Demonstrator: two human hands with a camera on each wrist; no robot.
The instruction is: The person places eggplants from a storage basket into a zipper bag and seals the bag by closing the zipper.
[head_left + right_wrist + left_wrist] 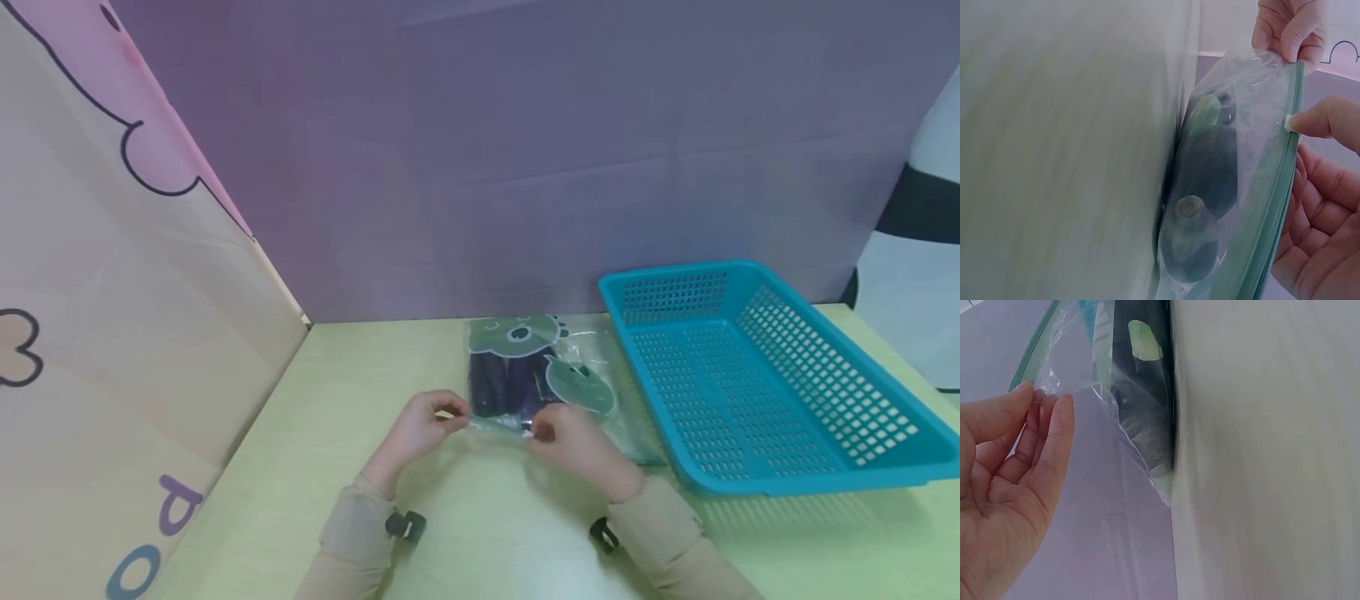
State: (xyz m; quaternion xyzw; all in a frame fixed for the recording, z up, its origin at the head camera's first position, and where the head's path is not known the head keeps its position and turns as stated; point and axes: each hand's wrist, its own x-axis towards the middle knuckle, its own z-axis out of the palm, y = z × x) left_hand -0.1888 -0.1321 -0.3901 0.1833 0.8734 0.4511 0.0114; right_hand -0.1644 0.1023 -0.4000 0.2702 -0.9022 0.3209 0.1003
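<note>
A clear slider bag [633,429] with green printed pictures lies on the table, its green-edged mouth raised toward me. Inside it are several dark purple eggplants [487,383], one showing a pale green patch in the left wrist view. My left hand [422,429] pinches the left end of the bag's mouth between thumb and fingertips. At the zip strip [1280,206], my right hand [581,446] holds the small white slider [1289,124], thumb on it and fingers behind the strip. The slider sits near the left hand's end of the strip.
A blue perforated basket [682,446] stands on the right, its left side next to the bag. Behind the table [360,358] hangs a purple-grey cloth [450,167]. A printed pale panel [150,292] borders the left side.
</note>
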